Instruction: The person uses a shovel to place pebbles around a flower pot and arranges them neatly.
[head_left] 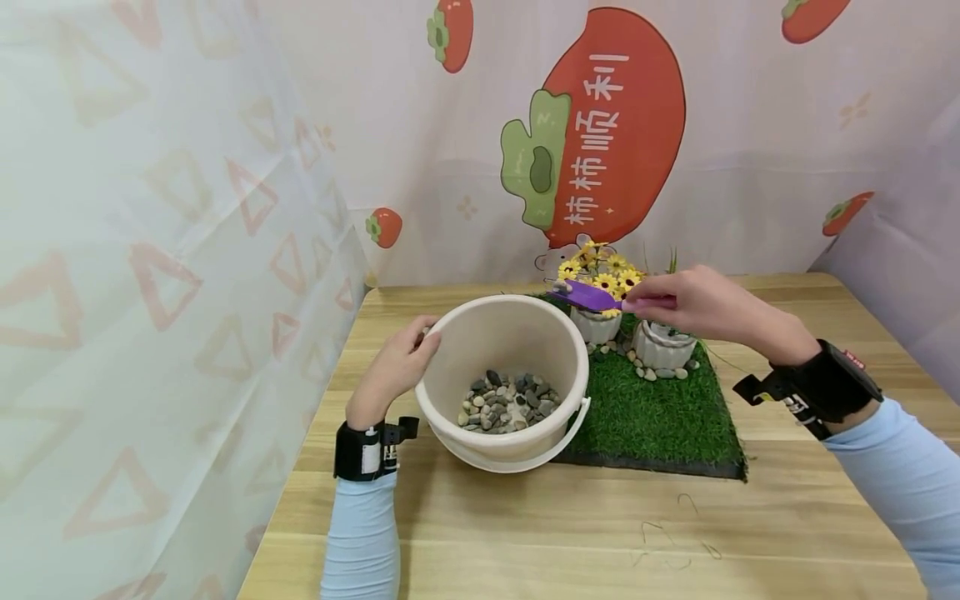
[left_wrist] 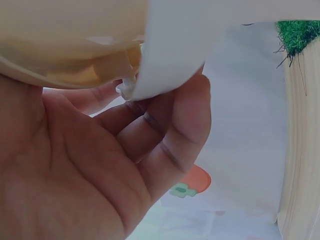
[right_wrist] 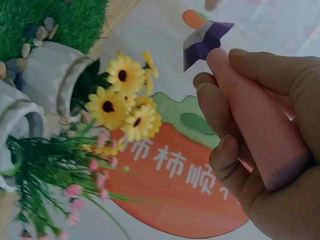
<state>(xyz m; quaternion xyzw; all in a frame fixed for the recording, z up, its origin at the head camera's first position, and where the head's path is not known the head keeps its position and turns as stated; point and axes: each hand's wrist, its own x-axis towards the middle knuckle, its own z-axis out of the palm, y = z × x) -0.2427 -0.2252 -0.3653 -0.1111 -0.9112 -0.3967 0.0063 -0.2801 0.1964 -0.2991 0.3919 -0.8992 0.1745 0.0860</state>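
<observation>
A cream bucket (head_left: 510,329) stands tilted toward me, with grey and tan pebbles (head_left: 498,408) at its bottom. My left hand (head_left: 397,367) grips the left side of its rim; the left wrist view shows the fingers (left_wrist: 190,112) curled against the rim. In my right hand (head_left: 708,312) is a small trowel with a purple blade (head_left: 587,295) and a pink handle (right_wrist: 260,125). The blade is held level above the bucket's far right rim, and a few stones (head_left: 561,287) sit at its tip.
Behind the bucket's right side lies a green turf mat (head_left: 660,425). Two whitish pots stand on it, one with yellow flowers (head_left: 600,271), the other (head_left: 663,346) ringed by pebbles. Loose dark strands (head_left: 690,533) lie on the wooden table (head_left: 525,542). A printed curtain (head_left: 420,167) hangs behind.
</observation>
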